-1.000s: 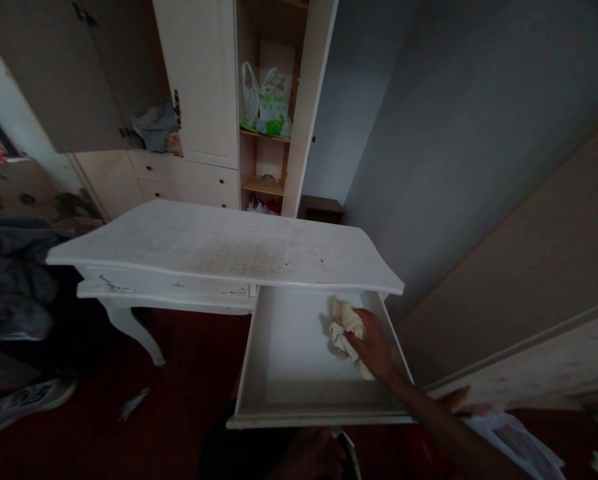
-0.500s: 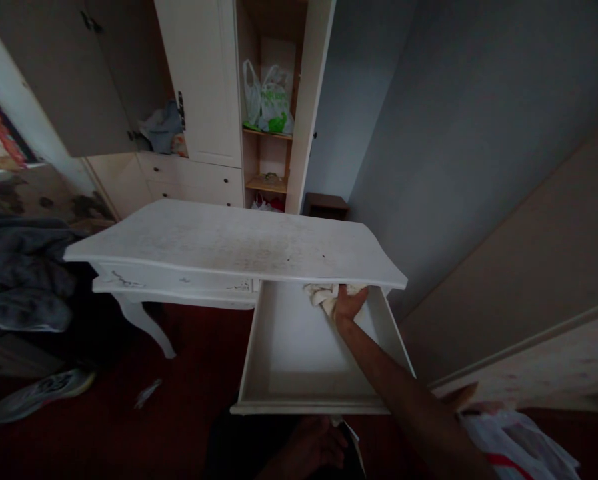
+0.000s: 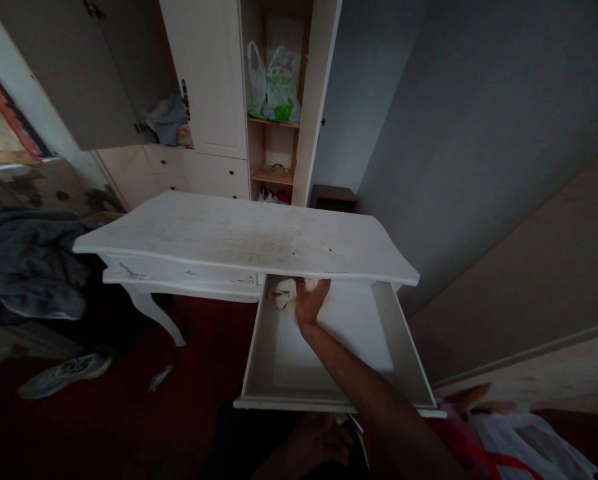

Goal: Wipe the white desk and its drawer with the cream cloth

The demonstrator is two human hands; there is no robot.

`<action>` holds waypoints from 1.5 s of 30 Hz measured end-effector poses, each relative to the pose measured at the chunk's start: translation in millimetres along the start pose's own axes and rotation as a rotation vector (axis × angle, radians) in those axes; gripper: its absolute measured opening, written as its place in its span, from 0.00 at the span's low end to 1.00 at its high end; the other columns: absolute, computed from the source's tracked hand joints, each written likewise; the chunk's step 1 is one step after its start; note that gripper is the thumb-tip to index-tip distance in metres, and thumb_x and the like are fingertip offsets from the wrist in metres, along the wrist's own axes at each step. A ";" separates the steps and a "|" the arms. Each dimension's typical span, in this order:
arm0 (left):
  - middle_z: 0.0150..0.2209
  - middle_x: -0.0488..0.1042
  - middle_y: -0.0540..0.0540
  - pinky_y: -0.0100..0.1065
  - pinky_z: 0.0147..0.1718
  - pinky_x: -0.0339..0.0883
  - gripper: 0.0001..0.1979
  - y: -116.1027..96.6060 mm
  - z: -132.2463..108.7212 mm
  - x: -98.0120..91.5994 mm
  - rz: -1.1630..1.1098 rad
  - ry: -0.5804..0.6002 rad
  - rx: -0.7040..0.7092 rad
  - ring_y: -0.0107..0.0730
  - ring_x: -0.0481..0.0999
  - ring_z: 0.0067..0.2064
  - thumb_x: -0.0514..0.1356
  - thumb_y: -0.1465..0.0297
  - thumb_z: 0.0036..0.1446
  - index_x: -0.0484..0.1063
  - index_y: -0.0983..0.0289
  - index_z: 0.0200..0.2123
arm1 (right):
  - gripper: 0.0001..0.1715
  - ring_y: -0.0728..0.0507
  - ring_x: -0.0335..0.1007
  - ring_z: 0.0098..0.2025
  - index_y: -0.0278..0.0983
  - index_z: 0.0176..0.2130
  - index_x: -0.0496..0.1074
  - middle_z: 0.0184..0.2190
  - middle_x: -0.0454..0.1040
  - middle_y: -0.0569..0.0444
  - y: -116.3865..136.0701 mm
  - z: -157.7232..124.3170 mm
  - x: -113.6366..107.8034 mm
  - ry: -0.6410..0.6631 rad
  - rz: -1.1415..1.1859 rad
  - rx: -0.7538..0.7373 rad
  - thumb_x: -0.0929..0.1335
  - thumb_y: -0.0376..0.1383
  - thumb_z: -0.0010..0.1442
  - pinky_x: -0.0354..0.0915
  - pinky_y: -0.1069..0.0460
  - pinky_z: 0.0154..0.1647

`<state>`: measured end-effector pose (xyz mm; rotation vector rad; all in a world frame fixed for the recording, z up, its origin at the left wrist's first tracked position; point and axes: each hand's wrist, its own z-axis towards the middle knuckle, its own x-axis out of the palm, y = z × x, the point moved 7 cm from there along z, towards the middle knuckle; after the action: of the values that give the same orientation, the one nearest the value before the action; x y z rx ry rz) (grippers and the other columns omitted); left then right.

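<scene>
A white drawer [image 3: 313, 377] is pulled out from the white desk [image 3: 219, 233]. Inside it, toward the back left, my right hand [image 3: 309, 303] presses a crumpled cream cloth [image 3: 285, 293] against the drawer bottom. Its fingers are closed over the cloth, and part of the cloth is hidden beneath them. Low in the view, in shadow below the drawer front, my left hand [image 3: 319, 445] rests near my lap with its fingers loosely apart. Nothing can be made out in it. A small whitish thing just beside it is too dim to name.
Dark smudges mark the desktop. Behind stands a wardrobe [image 3: 219, 120] with open doors and a plastic bag [image 3: 281, 90] on a shelf. Grey clothing [image 3: 29, 267] lies at left, above a shoe [image 3: 66, 375] on the red floor. Plastic bags [image 3: 533, 443] sit at lower right.
My right hand has moved left with the cloth, from the back right of the drawer to its back left. My left hand stays low. The view has shifted slightly.
</scene>
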<state>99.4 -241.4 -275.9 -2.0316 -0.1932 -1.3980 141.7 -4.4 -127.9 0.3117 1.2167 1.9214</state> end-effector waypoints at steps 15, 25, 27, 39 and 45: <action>0.35 0.81 0.64 0.40 0.36 0.70 0.23 -0.9 -0.9 1.7 0.033 0.003 -0.007 0.38 0.79 0.32 0.71 0.53 0.48 0.77 0.69 0.31 | 0.42 0.39 0.57 0.67 0.42 0.67 0.60 0.66 0.60 0.48 72.0 -47.6 26.9 0.932 -0.031 -0.373 0.67 0.30 0.54 0.55 0.45 0.68; 0.38 0.80 0.65 0.42 0.38 0.70 0.18 -1.9 -3.7 2.8 0.036 0.017 -0.021 0.38 0.79 0.34 0.69 0.58 0.54 0.78 0.70 0.35 | 0.36 0.40 0.64 0.59 0.47 0.64 0.65 0.63 0.60 0.51 97.0 -84.9 -13.3 1.366 -0.145 -0.532 0.68 0.33 0.58 0.64 0.45 0.58; 0.38 0.80 0.65 0.42 0.39 0.69 0.18 -1.7 -3.3 3.3 0.036 0.022 -0.020 0.39 0.79 0.34 0.68 0.58 0.55 0.77 0.70 0.35 | 0.35 0.41 0.66 0.57 0.49 0.63 0.67 0.63 0.61 0.52 100.4 -95.3 -23.3 1.442 -0.116 -0.528 0.68 0.33 0.58 0.64 0.47 0.57; 0.38 0.80 0.66 0.39 0.38 0.71 0.23 -9.0 -9.4 11.3 0.118 0.001 -0.013 0.36 0.79 0.34 0.67 0.53 0.54 0.79 0.71 0.36 | 0.34 0.47 0.70 0.55 0.48 0.52 0.79 0.59 0.70 0.58 98.1 -118.7 -46.3 1.894 0.073 -0.384 0.64 0.20 0.53 0.62 0.52 0.58; 0.38 0.79 0.66 0.41 0.38 0.70 0.24 -7.3 -7.4 8.4 0.111 -0.013 -0.018 0.38 0.78 0.34 0.69 0.53 0.52 0.79 0.72 0.35 | 0.38 0.45 0.71 0.56 0.39 0.52 0.79 0.55 0.74 0.50 72.1 -109.1 -55.3 1.964 0.107 -0.277 0.62 0.19 0.46 0.63 0.52 0.56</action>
<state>93.7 -242.1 -263.9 -2.0350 -0.0729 -1.3227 76.3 -129.2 -110.7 -2.1305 1.8358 2.1434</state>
